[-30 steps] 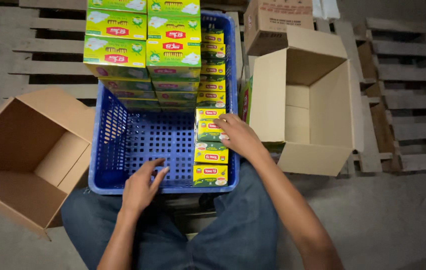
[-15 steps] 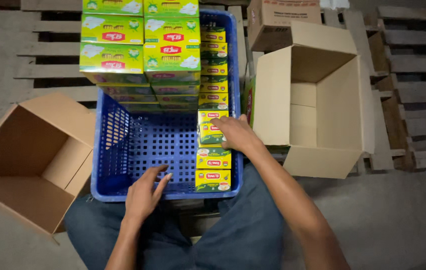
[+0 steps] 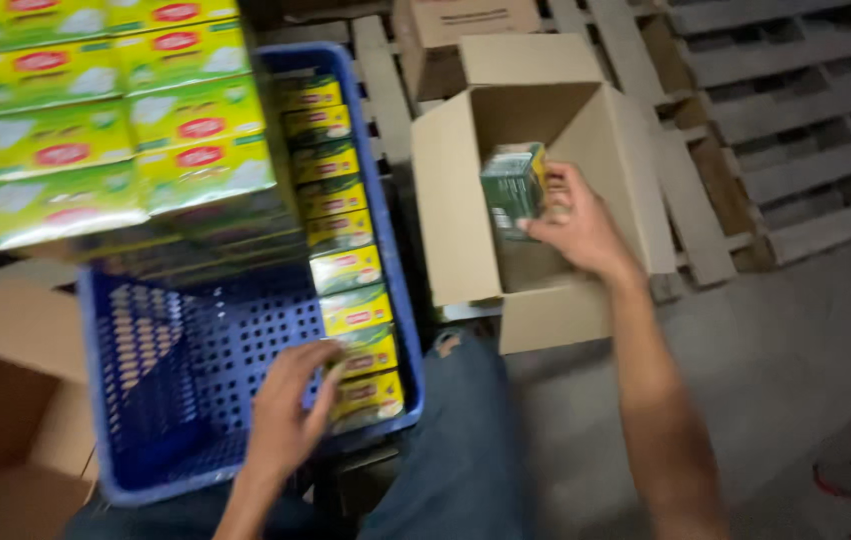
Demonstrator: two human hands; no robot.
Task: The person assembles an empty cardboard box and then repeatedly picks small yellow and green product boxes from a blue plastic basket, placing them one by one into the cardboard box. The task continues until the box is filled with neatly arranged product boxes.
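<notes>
We are lowering a green box [image 3: 512,190], clenched in our right hand [image 3: 578,222], into the open carton [image 3: 456,200], left hand [image 3: 286,415] lying slack by the blue crate [image 3: 401,330] edge.

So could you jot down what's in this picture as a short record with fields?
setting: floor with wooden pallets
right hand: holds a small green box over the open cardboard carton
left hand: rests in the blue crate, touching the row of small boxes
stack: larger yellow-green boxes at the crate's far end
other: second open carton on the person's left
image: motion-blurred
</notes>
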